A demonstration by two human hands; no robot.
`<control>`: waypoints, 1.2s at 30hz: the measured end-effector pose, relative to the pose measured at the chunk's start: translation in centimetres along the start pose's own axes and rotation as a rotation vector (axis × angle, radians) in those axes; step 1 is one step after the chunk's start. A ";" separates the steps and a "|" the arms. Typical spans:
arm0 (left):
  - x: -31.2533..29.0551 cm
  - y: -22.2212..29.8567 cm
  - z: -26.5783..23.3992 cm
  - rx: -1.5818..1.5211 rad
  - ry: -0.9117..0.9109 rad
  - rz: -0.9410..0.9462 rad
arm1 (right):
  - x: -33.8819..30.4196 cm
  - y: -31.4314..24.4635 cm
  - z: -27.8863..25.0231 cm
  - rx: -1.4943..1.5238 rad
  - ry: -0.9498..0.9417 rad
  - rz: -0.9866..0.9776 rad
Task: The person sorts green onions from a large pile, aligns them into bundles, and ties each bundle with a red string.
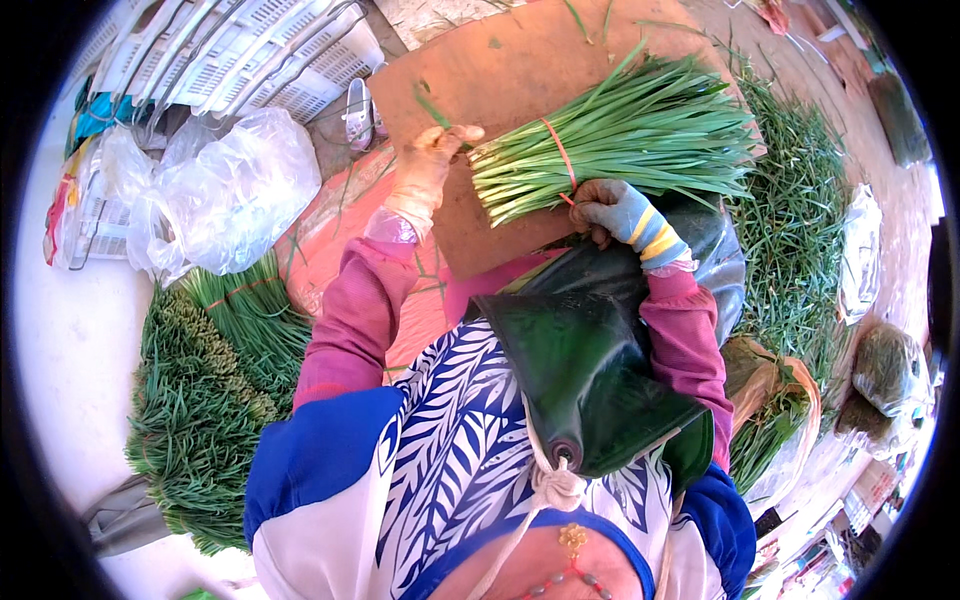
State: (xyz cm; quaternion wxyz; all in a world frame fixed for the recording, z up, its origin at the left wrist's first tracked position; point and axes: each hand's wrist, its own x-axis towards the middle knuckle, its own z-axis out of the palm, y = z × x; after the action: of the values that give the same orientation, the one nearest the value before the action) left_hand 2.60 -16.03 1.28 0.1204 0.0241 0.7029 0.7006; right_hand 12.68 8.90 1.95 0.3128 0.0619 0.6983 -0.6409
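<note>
A bunch of garlic chives (640, 135) lies on a brown board (470, 85), its pale cut ends to the left and leaf tips to the right. Around it runs an orange-red band (562, 155). My right hand (612, 212), in a grey glove with yellow and blue stripes, pinches the near end of this band at the bunch's edge. My left hand (428, 172), in a cream-orange glove, is beside the cut ends with its fingers drawn together. Whether anything is between those fingers is hidden. A dark green apron (570, 350) covers my lap.
Stacked banded chive bunches (190, 400) stand at the left. Loose chives (785, 200) are heaped right of the board. Clear plastic bags (230, 190) lie before white crates (260, 60) at the far left. A bag of greens (770, 410) sits by my right elbow.
</note>
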 end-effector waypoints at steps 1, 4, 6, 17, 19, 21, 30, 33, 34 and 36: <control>-0.2 0.9 -0.3 0.051 0.064 -0.094 | 0.0 0.2 -0.2 -0.007 0.010 0.008; 0.3 -3.4 -8.8 -0.365 0.321 -0.161 | -0.2 -0.1 0.0 -0.015 0.006 0.004; 0.0 -4.1 -12.8 -0.723 0.541 -0.088 | -0.2 0.1 0.2 0.005 0.017 0.011; 2.6 10.4 2.7 0.070 -0.042 0.069 | 0.0 0.0 0.2 -0.002 0.043 -0.016; 1.0 14.0 8.7 -0.091 -0.595 0.187 | 0.2 0.5 -0.2 -0.004 0.031 -0.020; -0.4 16.0 11.0 -0.135 -0.883 0.221 | -0.2 0.4 -0.2 0.020 0.027 -0.023; 4.8 4.7 3.4 0.912 -0.749 0.307 | -0.1 -0.1 0.3 -0.061 0.038 -0.005; 4.4 4.2 2.9 0.958 -0.739 0.290 | -0.2 -0.2 0.2 -0.039 0.037 -0.046; 4.2 4.7 3.2 0.961 -0.743 0.288 | -0.2 0.0 0.2 -0.032 0.048 -0.047; 3.9 6.1 4.0 1.234 -0.742 0.347 | -0.2 0.2 0.1 -0.029 0.051 -0.050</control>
State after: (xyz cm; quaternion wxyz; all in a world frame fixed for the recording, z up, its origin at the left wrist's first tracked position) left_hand -1.20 -11.19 6.81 0.2019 0.4334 0.8682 0.1328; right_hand 12.95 8.85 1.89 0.2796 0.0562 0.7167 -0.6364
